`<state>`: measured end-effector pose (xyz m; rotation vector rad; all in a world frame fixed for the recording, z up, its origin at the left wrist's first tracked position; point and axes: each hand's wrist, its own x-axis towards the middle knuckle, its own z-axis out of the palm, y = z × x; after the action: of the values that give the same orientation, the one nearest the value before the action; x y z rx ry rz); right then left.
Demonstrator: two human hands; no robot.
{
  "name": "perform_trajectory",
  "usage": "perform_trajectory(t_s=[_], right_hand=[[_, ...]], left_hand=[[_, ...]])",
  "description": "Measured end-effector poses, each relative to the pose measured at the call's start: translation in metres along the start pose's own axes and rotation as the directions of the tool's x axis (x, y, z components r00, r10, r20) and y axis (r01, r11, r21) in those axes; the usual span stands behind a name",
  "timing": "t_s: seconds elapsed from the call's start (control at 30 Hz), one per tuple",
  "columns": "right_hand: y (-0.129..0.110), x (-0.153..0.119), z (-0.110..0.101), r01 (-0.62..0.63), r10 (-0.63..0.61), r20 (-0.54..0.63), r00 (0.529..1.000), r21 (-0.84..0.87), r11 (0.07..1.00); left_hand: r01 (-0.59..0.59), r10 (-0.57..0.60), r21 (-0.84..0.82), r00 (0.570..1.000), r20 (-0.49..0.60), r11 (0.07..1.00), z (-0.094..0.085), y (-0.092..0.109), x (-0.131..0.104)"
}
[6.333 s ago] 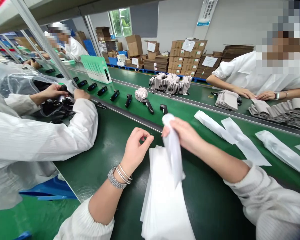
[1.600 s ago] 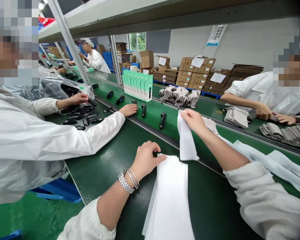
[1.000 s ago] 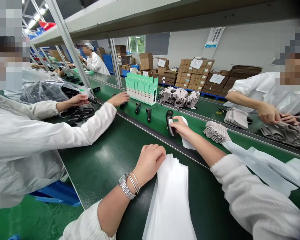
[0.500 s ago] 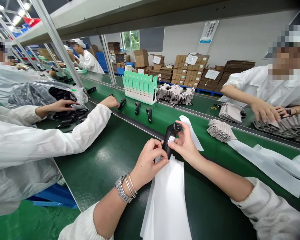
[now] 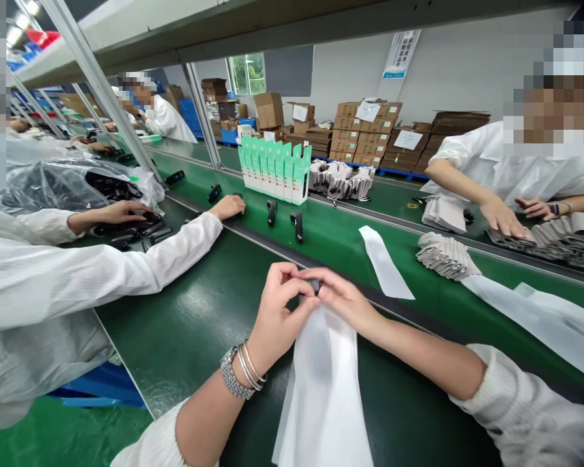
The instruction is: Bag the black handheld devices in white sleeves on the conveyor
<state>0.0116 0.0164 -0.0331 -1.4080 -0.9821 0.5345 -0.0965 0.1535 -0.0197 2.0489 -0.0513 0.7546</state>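
Note:
In the middle of the head view my left hand [image 5: 279, 314] is closed in a pinch at the top edge of a translucent white bag [image 5: 333, 395]. My right hand [image 5: 348, 305] is closed around the top of a black handheld device [image 5: 315, 285]. Only the dark tip of this device shows between my fingers. Below it, a grey shape shows through the bag, so most of the device appears to be inside. The long bag, lying over others like it, stretches down toward me on the green table.
Two black devices [image 5: 296, 227] stand on the green conveyor [image 5: 331, 259] near green-white boxes [image 5: 275, 170]. A loose white bag [image 5: 385, 263] lies to the right, beside bundled grey pouches [image 5: 445, 256]. A co-worker's sleeve [image 5: 126, 269] reaches in from the left; another person's hand [image 5: 503, 217] rests on pouches.
The black device has gone down from above the bag into it, leaving only its tip showing. My right hand has lowered with it. The co-worker's hand at left has moved right along the conveyor.

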Motion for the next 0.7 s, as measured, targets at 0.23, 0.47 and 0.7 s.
perform_trajectory(t_s=[0.23, 0.47, 0.7], right_hand=[[0.005, 0.005, -0.007, -0.217, 0.206, 0.112, 0.972, 0.096, 0.971], [0.000, 0.085, -0.108, -0.176, -0.171, -0.483, 0.859, -0.592, 0.786], [0.055, 0.139, -0.092, -0.386, 0.115, -0.376, 0.920, -0.811, 0.440]], left_hand=[[0.181, -0.180, 0.004, 0.979, -0.091, 0.984, -0.002, -0.010, 0.007], [0.294, -0.359, 0.279, 0.907, 0.222, 0.914, 0.002, -0.026, 0.006], [0.090, -0.224, 0.404, 0.927, 0.300, 0.910, 0.010, -0.022, 0.003]])
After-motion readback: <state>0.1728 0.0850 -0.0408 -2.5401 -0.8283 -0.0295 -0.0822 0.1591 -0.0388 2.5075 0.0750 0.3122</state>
